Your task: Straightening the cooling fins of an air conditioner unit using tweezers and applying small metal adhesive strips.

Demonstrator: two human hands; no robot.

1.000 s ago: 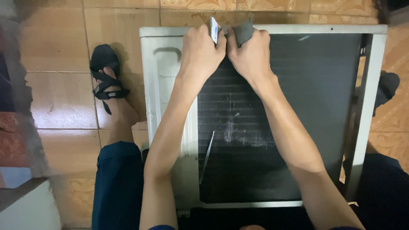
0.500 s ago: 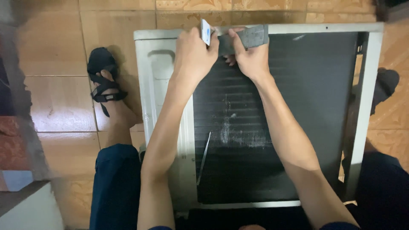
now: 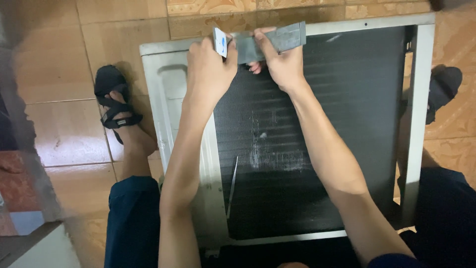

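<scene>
Glossy orange-brown floor tiles (image 3: 59, 144) fill the head view, and on them lies a white air-conditioner casing (image 3: 171, 99) with its dark finned coil (image 3: 317, 139) facing up, directly beneath both forearms. At the far edge of the casing, away from the body, the left hand (image 3: 208, 69) and the right hand (image 3: 282, 62) meet close together on one flat grey strip (image 3: 277, 39). The strip's long axis runs sideways, along the casing's far rim, with most of its length stretching out past the right hand. The right hand pinches it from above with thumb and fingers closed over its middle; the left hand is closed too, thumb pressing on the strip's nearer end, where a small white-and-blue tab (image 3: 220, 42) stands up. Neither hand is nearer than the other; both already grip it. Below the wrists the coil shows a scuffed, pale patch (image 3: 270, 154). Left of the left arm a foot in a black sandal (image 3: 115, 101) rests on the tiles.
</scene>
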